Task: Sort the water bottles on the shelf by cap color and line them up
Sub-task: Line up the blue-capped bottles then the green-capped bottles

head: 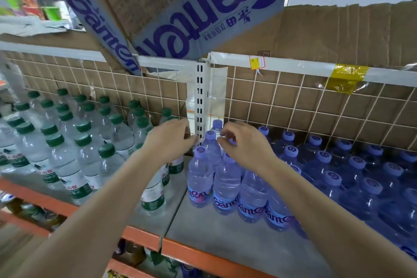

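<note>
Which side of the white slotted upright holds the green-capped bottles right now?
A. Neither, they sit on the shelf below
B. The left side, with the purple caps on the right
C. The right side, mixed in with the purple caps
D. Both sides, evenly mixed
B: the green-capped bottles all stand left of the white slotted upright, while the purple-capped bottles fill the shelf to its right.
</note>
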Tool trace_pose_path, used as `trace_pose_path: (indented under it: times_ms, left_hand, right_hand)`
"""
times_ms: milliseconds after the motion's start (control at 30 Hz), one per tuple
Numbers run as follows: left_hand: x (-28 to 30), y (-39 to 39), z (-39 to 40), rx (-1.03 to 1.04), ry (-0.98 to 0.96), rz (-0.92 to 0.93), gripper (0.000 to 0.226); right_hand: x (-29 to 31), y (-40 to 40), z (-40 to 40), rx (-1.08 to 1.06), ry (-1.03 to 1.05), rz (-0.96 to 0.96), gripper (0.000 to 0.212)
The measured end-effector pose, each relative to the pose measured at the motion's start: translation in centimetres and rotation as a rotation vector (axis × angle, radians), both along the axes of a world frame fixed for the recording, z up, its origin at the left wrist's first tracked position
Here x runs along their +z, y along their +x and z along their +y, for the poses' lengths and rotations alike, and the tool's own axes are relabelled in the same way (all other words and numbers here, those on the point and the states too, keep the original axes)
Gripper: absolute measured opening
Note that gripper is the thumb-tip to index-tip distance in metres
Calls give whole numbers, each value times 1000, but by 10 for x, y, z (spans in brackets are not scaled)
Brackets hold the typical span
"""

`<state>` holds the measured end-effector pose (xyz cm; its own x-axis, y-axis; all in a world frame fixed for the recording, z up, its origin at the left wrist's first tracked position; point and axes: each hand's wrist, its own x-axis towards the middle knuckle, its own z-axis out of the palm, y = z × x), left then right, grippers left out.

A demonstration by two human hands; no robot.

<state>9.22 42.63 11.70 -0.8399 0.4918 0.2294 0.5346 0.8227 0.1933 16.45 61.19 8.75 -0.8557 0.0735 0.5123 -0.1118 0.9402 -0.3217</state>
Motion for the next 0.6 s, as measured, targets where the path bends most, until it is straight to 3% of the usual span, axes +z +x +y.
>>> trace_pose_path:
  times_ms: [333, 600]
  left_hand:
    - [20, -64, -53, 120, 30, -27, 25]
    - [34, -159, -78, -153, -70, -124, 17]
  right_hand:
    - [-2, -48, -44, 65, -77, -117, 18]
    - [23, -124, -74, -97, -137, -256, 29]
